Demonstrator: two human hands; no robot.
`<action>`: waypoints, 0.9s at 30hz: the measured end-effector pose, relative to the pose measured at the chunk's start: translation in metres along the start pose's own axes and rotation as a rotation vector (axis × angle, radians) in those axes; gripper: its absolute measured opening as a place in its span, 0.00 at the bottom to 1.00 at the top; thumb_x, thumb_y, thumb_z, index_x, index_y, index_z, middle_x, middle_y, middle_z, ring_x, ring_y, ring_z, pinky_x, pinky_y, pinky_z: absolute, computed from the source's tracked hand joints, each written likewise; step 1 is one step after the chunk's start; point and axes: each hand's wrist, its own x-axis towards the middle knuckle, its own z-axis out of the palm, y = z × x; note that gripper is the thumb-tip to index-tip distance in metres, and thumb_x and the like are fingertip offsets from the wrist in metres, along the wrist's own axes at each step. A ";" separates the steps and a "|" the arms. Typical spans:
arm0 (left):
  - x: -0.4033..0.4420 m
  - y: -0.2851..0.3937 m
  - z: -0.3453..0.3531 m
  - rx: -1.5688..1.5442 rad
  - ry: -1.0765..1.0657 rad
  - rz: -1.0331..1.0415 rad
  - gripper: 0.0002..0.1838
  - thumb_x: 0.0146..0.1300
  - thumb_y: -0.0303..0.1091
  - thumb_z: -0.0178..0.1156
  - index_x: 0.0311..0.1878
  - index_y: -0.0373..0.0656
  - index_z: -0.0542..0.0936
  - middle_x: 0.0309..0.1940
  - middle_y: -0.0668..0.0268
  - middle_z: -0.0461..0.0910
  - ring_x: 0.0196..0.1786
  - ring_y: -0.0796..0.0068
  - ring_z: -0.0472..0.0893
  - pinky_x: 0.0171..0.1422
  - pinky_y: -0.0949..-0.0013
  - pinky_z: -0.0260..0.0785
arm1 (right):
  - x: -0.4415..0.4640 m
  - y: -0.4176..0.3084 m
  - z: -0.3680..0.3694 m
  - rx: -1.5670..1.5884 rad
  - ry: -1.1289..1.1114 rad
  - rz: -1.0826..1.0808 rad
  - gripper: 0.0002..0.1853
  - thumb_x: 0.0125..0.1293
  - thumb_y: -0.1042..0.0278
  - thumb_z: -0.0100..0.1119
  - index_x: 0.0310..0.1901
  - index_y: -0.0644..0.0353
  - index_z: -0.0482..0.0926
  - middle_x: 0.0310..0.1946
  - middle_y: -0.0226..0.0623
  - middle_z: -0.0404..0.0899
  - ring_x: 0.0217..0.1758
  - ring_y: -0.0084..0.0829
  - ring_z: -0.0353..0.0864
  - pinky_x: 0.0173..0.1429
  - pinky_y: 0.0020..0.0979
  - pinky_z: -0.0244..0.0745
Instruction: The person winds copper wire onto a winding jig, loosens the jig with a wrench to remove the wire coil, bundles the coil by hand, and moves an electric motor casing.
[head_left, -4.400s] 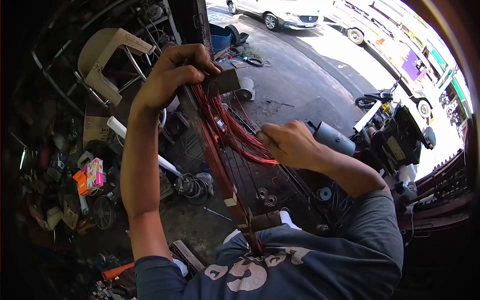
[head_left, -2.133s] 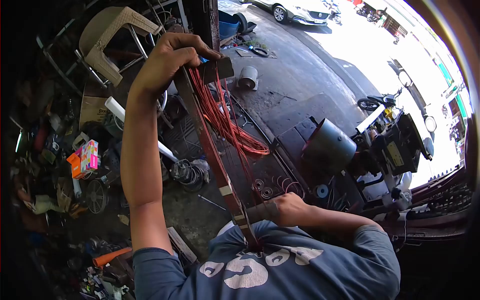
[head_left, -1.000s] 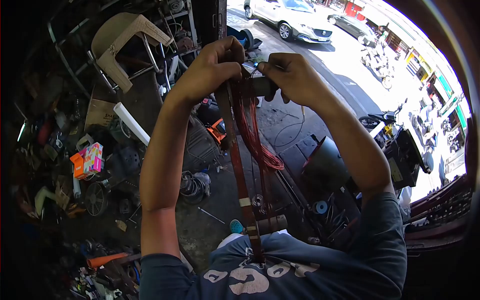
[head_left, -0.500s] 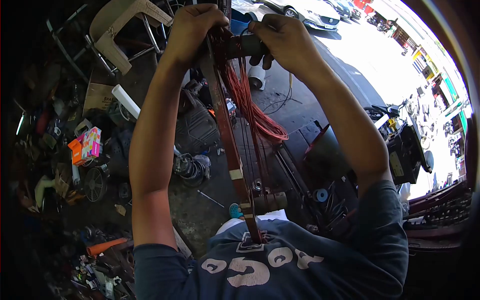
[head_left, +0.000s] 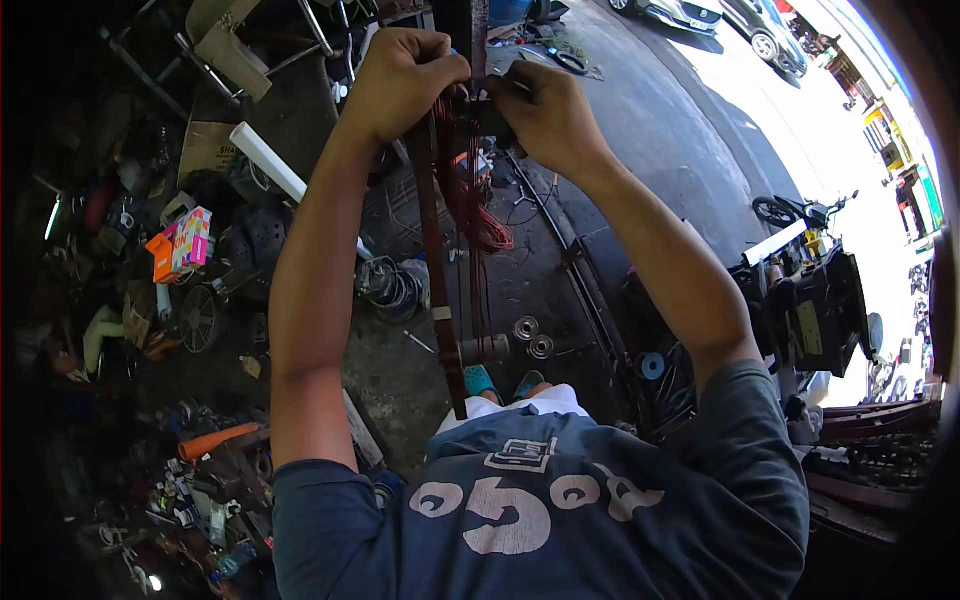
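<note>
My left hand (head_left: 410, 85) is closed at the top of a long brown bar (head_left: 432, 240), thumb and fingers pinched; what lies between the fingertips is too small to make out. Across from it, my right hand (head_left: 545, 110) is closed at the end of a dark crosspiece (head_left: 487, 120) by the bar's top. Thin red wires (head_left: 490, 232) hang from the crosspiece in a looped bundle, with several strands running down beside the bar. Near the bar's lower end a grey cylinder (head_left: 485, 349) sticks out sideways.
Two metal rings (head_left: 540, 346) and a blue disc (head_left: 652, 366) lie on the floor. A white tube (head_left: 268, 160), a fan-like wheel (head_left: 200, 318) and a pink-orange box (head_left: 190, 245) are at left. Dark machinery (head_left: 825, 310) stands at right, below a parked motorcycle (head_left: 800, 212).
My right hand has risen from the bundle, then the lower cylinder, to the bar's top beside my left hand. The bar now hangs more upright, and its lower end has shifted left.
</note>
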 end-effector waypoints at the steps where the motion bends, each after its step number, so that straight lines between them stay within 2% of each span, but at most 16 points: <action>1: -0.007 -0.006 0.003 -0.015 0.014 -0.033 0.16 0.65 0.28 0.64 0.21 0.45 0.73 0.19 0.80 0.69 0.26 0.93 0.66 0.33 0.76 0.56 | -0.002 0.000 0.001 0.010 -0.014 -0.014 0.16 0.71 0.59 0.62 0.34 0.66 0.80 0.21 0.51 0.77 0.24 0.46 0.82 0.31 0.43 0.72; 2: -0.013 -0.011 0.004 -0.039 0.025 -0.048 0.16 0.65 0.28 0.64 0.21 0.44 0.74 0.19 0.80 0.69 0.26 0.92 0.66 0.33 0.77 0.57 | -0.008 -0.004 -0.002 0.007 -0.066 0.038 0.15 0.70 0.60 0.61 0.35 0.67 0.81 0.22 0.53 0.78 0.25 0.47 0.83 0.33 0.44 0.74; 5: -0.039 -0.039 0.014 -0.105 0.101 -0.140 0.17 0.61 0.29 0.67 0.20 0.43 0.71 0.18 0.78 0.68 0.25 0.91 0.65 0.31 0.76 0.58 | -0.025 0.002 0.008 0.065 -0.168 0.074 0.13 0.71 0.63 0.63 0.38 0.68 0.81 0.19 0.33 0.75 0.23 0.18 0.72 0.27 0.31 0.68; 6: -0.051 -0.045 0.017 -0.137 0.086 -0.190 0.15 0.61 0.28 0.66 0.21 0.42 0.72 0.19 0.78 0.69 0.26 0.90 0.66 0.33 0.76 0.59 | -0.034 -0.009 0.008 0.158 -0.226 0.200 0.14 0.72 0.63 0.63 0.37 0.68 0.80 0.19 0.35 0.74 0.22 0.19 0.72 0.27 0.33 0.70; 8: -0.073 -0.052 0.022 -0.197 0.064 -0.281 0.11 0.62 0.27 0.64 0.25 0.42 0.74 0.22 0.77 0.71 0.28 0.90 0.68 0.36 0.77 0.61 | -0.046 0.007 0.019 0.113 -0.259 0.134 0.14 0.72 0.63 0.63 0.36 0.69 0.79 0.19 0.37 0.73 0.22 0.21 0.71 0.28 0.34 0.70; 10: -0.091 -0.057 0.024 -0.256 0.031 -0.290 0.07 0.62 0.26 0.62 0.29 0.41 0.75 0.26 0.75 0.75 0.32 0.88 0.71 0.39 0.77 0.63 | -0.056 0.022 0.035 0.070 -0.226 -0.019 0.15 0.72 0.63 0.62 0.34 0.68 0.77 0.20 0.39 0.71 0.24 0.22 0.68 0.30 0.35 0.70; 11: -0.099 -0.062 0.024 -0.288 0.013 -0.299 0.04 0.62 0.25 0.61 0.31 0.40 0.76 0.28 0.74 0.76 0.33 0.88 0.72 0.41 0.78 0.64 | -0.059 0.025 0.038 0.096 -0.234 -0.015 0.15 0.72 0.62 0.63 0.33 0.68 0.76 0.20 0.39 0.71 0.25 0.22 0.68 0.30 0.35 0.69; 12: -0.102 -0.061 0.019 -0.406 -0.066 -0.314 0.03 0.62 0.23 0.57 0.38 0.39 0.79 0.34 0.71 0.80 0.39 0.85 0.77 0.48 0.77 0.70 | -0.061 0.024 0.040 0.121 -0.243 -0.011 0.16 0.72 0.62 0.63 0.33 0.68 0.76 0.20 0.40 0.71 0.25 0.22 0.67 0.31 0.35 0.69; 15: -0.113 -0.048 0.015 -0.453 -0.119 -0.395 0.11 0.57 0.23 0.55 0.43 0.36 0.79 0.41 0.64 0.84 0.43 0.79 0.81 0.54 0.72 0.73 | -0.068 0.011 0.039 0.164 -0.292 0.026 0.16 0.71 0.62 0.63 0.33 0.68 0.76 0.20 0.40 0.71 0.26 0.21 0.66 0.31 0.35 0.69; 19: -0.112 -0.022 0.003 -0.304 -0.217 -0.407 0.16 0.56 0.17 0.53 0.49 0.36 0.80 0.43 0.63 0.85 0.45 0.77 0.83 0.50 0.73 0.76 | -0.066 0.002 0.038 0.153 -0.312 -0.018 0.15 0.71 0.63 0.62 0.33 0.69 0.75 0.20 0.39 0.70 0.27 0.19 0.66 0.31 0.34 0.69; 22: -0.113 -0.017 0.005 -0.280 -0.196 -0.402 0.14 0.58 0.16 0.54 0.45 0.37 0.83 0.39 0.67 0.87 0.42 0.79 0.84 0.51 0.71 0.77 | -0.064 -0.006 0.030 0.165 -0.372 0.043 0.13 0.68 0.66 0.60 0.38 0.71 0.82 0.26 0.55 0.80 0.27 0.45 0.83 0.36 0.42 0.76; 25: -0.116 -0.023 0.005 -0.200 -0.206 -0.291 0.14 0.57 0.16 0.54 0.41 0.35 0.86 0.38 0.66 0.87 0.43 0.80 0.84 0.51 0.72 0.76 | -0.062 0.006 0.034 0.184 -0.401 0.022 0.13 0.69 0.65 0.59 0.41 0.70 0.83 0.23 0.48 0.81 0.26 0.36 0.84 0.33 0.37 0.77; 27: -0.117 -0.023 0.011 -0.222 -0.176 -0.341 0.14 0.54 0.16 0.52 0.38 0.33 0.86 0.39 0.65 0.87 0.43 0.78 0.83 0.52 0.71 0.75 | -0.055 0.011 0.030 0.240 -0.562 0.201 0.14 0.72 0.63 0.59 0.43 0.68 0.84 0.25 0.41 0.82 0.26 0.30 0.83 0.31 0.33 0.76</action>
